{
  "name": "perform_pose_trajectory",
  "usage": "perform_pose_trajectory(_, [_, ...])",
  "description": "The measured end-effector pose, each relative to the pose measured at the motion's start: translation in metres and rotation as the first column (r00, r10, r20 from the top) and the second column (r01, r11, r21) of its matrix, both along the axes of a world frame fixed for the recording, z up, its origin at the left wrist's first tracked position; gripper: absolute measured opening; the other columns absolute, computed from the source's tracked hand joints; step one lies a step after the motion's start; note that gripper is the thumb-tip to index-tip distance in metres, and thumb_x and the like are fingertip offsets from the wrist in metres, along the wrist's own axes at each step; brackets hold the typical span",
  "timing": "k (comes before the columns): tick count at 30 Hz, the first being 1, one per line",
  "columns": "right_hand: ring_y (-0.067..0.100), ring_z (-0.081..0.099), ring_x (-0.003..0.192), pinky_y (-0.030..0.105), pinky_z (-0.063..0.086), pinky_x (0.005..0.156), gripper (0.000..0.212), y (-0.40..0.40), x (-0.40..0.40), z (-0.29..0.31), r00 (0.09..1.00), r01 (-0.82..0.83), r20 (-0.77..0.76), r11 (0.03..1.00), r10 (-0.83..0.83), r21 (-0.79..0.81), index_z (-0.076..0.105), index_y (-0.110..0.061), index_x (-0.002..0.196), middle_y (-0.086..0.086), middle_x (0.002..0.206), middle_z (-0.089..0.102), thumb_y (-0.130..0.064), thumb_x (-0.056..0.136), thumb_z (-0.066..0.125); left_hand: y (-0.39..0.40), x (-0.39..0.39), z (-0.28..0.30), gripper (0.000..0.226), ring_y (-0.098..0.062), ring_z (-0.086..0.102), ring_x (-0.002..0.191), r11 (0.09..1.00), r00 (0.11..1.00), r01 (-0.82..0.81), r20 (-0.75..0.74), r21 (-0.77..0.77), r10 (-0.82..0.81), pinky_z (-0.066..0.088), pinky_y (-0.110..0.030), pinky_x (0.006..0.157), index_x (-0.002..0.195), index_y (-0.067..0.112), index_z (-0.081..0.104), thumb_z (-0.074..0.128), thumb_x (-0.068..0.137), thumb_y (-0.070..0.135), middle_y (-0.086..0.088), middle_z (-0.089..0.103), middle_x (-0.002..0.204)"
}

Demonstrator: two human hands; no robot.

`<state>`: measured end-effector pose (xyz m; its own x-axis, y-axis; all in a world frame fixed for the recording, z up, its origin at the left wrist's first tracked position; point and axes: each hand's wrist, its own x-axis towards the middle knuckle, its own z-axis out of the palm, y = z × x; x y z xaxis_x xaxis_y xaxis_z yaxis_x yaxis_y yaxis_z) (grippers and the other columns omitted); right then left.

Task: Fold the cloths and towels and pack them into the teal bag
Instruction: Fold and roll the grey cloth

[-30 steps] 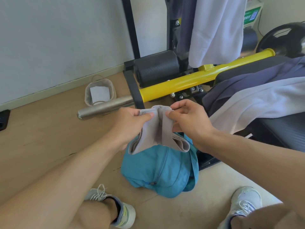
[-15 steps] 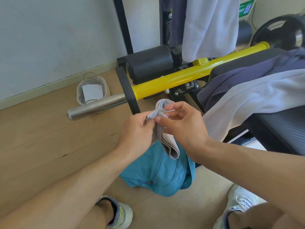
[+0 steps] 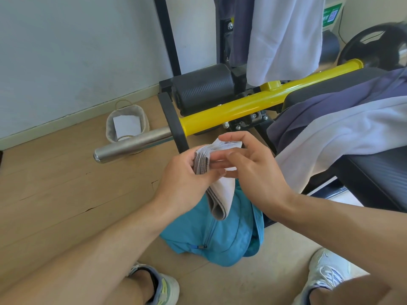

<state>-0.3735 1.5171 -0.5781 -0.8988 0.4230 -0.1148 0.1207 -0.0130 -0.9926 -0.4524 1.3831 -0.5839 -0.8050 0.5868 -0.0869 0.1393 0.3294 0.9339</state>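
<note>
Head view: a weight bench (image 3: 374, 164) fills the far right, draped with a white towel (image 3: 343, 137) and a navy cloth (image 3: 330, 102); a yellow bar (image 3: 242, 106) runs left to a steel sleeve (image 3: 132, 144). A green label (image 3: 331, 15) at far top carries writing too small to read. On the floor (image 3: 55, 183) the teal bag (image 3: 222, 238) lies between two shoes. Above it, the left hand (image 3: 187, 179) pinches a folded grey cloth (image 3: 217, 183), long axis hanging down toward the bag; the right hand (image 3: 253, 170) touches its top fold, fingers loosely spread.
</note>
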Motion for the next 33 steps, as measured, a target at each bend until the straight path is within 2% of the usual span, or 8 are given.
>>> perform_pose_trajectory(5, [0.011, 0.07, 0.106, 0.045, 0.052, 0.1, 0.035, 0.008, -0.001, 0.002, 0.993, -0.111, -0.023, 0.966, 0.12, 0.231, 0.058, -0.028, 0.124, -0.013, 0.099, 0.078, -0.006, 0.099, 0.049, -0.003, -0.011, -0.001, 0.022, -0.014, 0.073, 0.102, 1.0, 1.0, -0.007, -0.01, 0.0, 0.007, 0.057, -0.05, 0.095, 0.115, 0.03, 0.074, 0.067, 0.097, 0.019, 0.009, 0.078, 0.104])
perform_pose_trajectory(9, [0.0, 0.065, 0.102, 0.026, 0.053, 0.094, 0.033, 0.027, -0.005, 0.01, 0.994, -0.041, -0.072, 0.876, 0.086, 0.48, 0.062, -0.028, 0.121, -0.018, 0.108, 0.071, -0.023, 0.09, 0.074, -0.007, -0.019, 0.005, 0.022, -0.021, 0.07, 0.106, 0.998, 0.997, 0.063, 0.055, -0.012, -0.062, 0.053, -0.053, 0.099, 0.118, 0.022, 0.07, 0.057, 0.102, 0.016, 0.001, 0.076, 0.109])
perform_pose_trajectory(13, [-0.002, 0.048, 0.116, 0.013, 0.037, 0.093, 0.074, 0.053, -0.007, 0.017, 0.898, -0.439, 0.319, 0.602, 0.302, 0.667, 0.053, -0.035, 0.137, -0.023, 0.129, 0.052, -0.057, 0.072, 0.081, -0.012, -0.027, 0.016, 0.025, -0.013, 0.067, 0.098, 0.981, 0.971, 0.189, 0.139, 0.044, -0.194, 0.055, -0.026, 0.087, 0.122, 0.004, 0.064, 0.048, 0.103, 0.004, -0.009, 0.071, 0.111])
perform_pose_trajectory(16, [0.006, 0.059, 0.084, 0.02, 0.045, 0.067, 0.047, 0.059, -0.007, 0.011, 0.861, -0.506, 0.389, 0.626, 0.327, 0.593, 0.065, -0.029, 0.105, -0.014, 0.096, 0.065, -0.056, 0.071, 0.082, -0.016, -0.032, 0.019, 0.025, -0.006, 0.065, 0.095, 0.974, 0.962, 0.219, 0.154, 0.053, -0.225, 0.052, -0.015, 0.08, 0.12, 0.001, 0.062, 0.044, 0.103, 0.003, -0.007, 0.068, 0.108])
perform_pose_trajectory(20, [0.006, 0.047, 0.063, 0.02, 0.037, 0.055, 0.045, 0.058, -0.011, 0.013, 0.896, -0.444, 0.335, 0.611, 0.292, 0.655, 0.061, -0.022, 0.08, -0.009, 0.069, 0.057, -0.059, 0.066, 0.083, -0.019, -0.039, 0.018, 0.023, -0.011, 0.063, 0.096, 0.98, 0.973, 0.201, 0.116, 0.001, -0.2, 0.051, -0.019, 0.082, 0.119, 0.003, 0.062, 0.044, 0.104, 0.006, -0.009, 0.066, 0.109])
perform_pose_trajectory(24, [0.006, 0.052, 0.067, 0.019, 0.038, 0.054, 0.043, 0.056, -0.012, 0.017, 0.934, -0.358, 0.26, 0.628, 0.246, 0.691, 0.061, -0.024, 0.076, -0.011, 0.069, 0.06, -0.058, 0.064, 0.085, -0.024, -0.047, 0.022, 0.024, -0.009, 0.064, 0.1, 0.97, 0.969, 0.237, 0.087, -0.05, -0.232, 0.052, -0.021, 0.09, 0.121, 0.005, 0.063, 0.045, 0.104, 0.004, -0.016, 0.067, 0.114])
perform_pose_trajectory(29, [0.011, 0.059, 0.073, 0.041, 0.051, 0.065, 0.038, 0.054, -0.007, 0.008, 0.973, -0.218, 0.111, 0.66, 0.2, 0.719, 0.063, -0.029, 0.081, -0.009, 0.076, 0.068, -0.057, 0.064, 0.084, -0.03, -0.045, 0.02, 0.019, -0.025, 0.064, 0.102, 0.954, 0.967, 0.238, -0.043, -0.18, -0.25, 0.048, -0.054, 0.097, 0.106, 0.027, 0.068, 0.062, 0.088, 0.025, -0.004, 0.07, 0.103])
perform_pose_trajectory(33, [0.007, 0.062, 0.076, 0.041, 0.053, 0.067, 0.038, 0.05, -0.006, 0.01, 0.976, -0.186, 0.068, 0.64, 0.205, 0.746, 0.065, -0.032, 0.084, -0.016, 0.078, 0.068, -0.06, 0.066, 0.081, -0.023, -0.027, 0.02, 0.039, -0.007, 0.066, 0.083, 0.93, 0.942, 0.185, -0.211, -0.317, -0.259, 0.053, -0.027, 0.07, 0.099, 0.032, 0.069, 0.091, 0.069, 0.044, 0.012, 0.072, 0.092])
